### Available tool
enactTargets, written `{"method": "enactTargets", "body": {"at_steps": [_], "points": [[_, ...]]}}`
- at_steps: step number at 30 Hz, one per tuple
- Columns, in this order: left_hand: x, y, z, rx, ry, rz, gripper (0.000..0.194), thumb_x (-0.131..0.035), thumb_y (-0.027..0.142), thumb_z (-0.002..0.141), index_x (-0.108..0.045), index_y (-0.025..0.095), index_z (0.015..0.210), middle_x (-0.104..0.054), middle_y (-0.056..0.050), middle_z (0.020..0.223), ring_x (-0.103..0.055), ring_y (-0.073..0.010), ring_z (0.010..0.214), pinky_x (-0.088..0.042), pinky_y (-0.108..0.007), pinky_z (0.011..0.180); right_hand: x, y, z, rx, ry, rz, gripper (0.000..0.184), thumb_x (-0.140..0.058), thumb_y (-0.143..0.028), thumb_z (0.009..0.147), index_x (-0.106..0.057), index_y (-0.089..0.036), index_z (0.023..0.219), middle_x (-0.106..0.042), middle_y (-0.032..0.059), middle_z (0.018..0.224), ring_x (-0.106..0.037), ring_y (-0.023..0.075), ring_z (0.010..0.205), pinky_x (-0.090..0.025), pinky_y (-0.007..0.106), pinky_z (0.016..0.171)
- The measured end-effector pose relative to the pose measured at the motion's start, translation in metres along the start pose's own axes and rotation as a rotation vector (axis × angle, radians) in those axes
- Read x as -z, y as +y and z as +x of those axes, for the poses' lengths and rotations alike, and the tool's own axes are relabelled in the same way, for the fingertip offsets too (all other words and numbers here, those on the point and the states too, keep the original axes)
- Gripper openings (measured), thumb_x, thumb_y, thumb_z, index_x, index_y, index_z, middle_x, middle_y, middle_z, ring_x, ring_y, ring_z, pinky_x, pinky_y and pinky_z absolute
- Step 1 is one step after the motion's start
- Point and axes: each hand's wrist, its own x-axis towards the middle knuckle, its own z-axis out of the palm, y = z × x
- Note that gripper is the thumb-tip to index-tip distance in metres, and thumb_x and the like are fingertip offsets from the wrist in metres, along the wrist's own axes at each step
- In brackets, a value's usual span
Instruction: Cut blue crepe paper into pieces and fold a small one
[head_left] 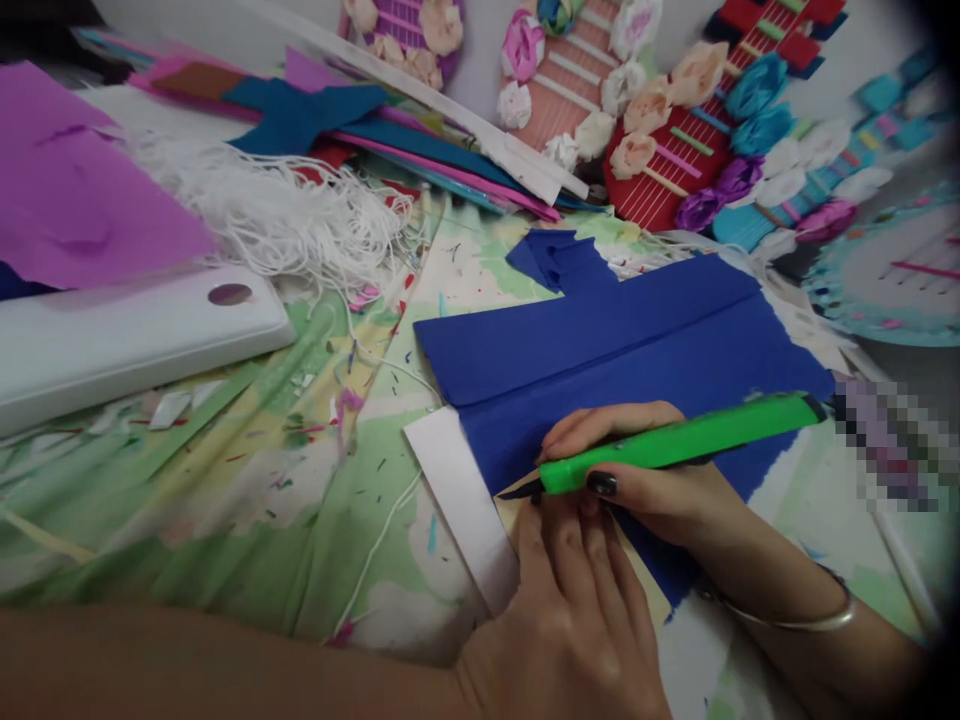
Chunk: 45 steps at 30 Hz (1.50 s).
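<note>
My right hand (652, 480) grips a green box cutter (697, 440). Its dark blade points left and meets the edge of the blue paper (600, 350) beside a cream strip (637, 570). Stretched out and pressing down on the cream strip is my left hand (570, 620), its fingertips just below the blade. A white paper strip (465, 510) lies left of the fingers. The blue sheet has a fold line across it and a ragged right edge. Behind it lies a crumpled blue scrap (562, 262).
A white box (135, 340) with a hole and a purple sheet (90, 190) lie left, beside tangled white string (300, 220). Stacked coloured paper strips (315, 110) lie behind. Several guitar-shaped paper crafts (667, 170) with flowers lean at the back. Scraps litter the patterned cloth (315, 500).
</note>
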Motion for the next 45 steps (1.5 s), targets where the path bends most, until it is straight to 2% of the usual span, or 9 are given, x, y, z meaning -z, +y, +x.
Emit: {"method": "enactTargets", "body": {"at_steps": [6,13,35,45], "points": [[-0.0021,0.0011,-0.0013,-0.003,-0.005,-0.006,0.028,-0.047,0.010,0.086,-0.064,-0.005,0.102,-0.071,-0.022,0.094,-0.069,-0.0358,0.085,-0.061,-0.046,0.066,0.0006,-0.0015,0.0005,-0.013,-0.013,-0.051,0.015,-0.072,-0.025,0.076,-0.075,-0.021,0.090,-0.072,0.0060,0.094,-0.068,0.0197,0.084,-0.056,0.026,0.071],[0.0018,-0.0010,-0.0013,-0.018,-0.067,-0.014,0.028,-0.047,0.012,0.088,-0.063,-0.003,0.105,-0.071,-0.020,0.099,-0.069,-0.0342,0.088,-0.061,-0.045,0.070,-0.0025,-0.0042,0.0002,-0.022,0.014,-0.059,0.016,-0.073,-0.028,0.075,-0.075,-0.022,0.090,-0.073,0.0065,0.093,-0.068,0.0214,0.086,-0.056,0.028,0.072],[0.0021,0.0007,-0.0010,-0.013,-0.076,-0.025,0.027,-0.047,0.011,0.088,-0.064,-0.002,0.104,-0.071,-0.019,0.097,-0.069,-0.0353,0.087,-0.060,-0.047,0.068,-0.0052,-0.0078,0.0025,-0.019,0.001,-0.152,0.014,-0.073,-0.024,0.075,-0.075,-0.021,0.088,-0.073,0.0063,0.091,-0.068,0.0211,0.084,-0.056,0.028,0.070],[0.0031,-0.0012,-0.0013,-0.035,-0.094,-0.011,0.030,-0.048,0.012,0.087,-0.061,-0.006,0.108,-0.070,-0.022,0.100,-0.068,-0.0361,0.089,-0.060,-0.046,0.070,-0.0019,-0.0055,0.0015,-0.056,0.010,-0.076,0.015,-0.072,-0.028,0.075,-0.075,-0.022,0.088,-0.072,0.0057,0.092,-0.068,0.0213,0.083,-0.057,0.028,0.070]]}}
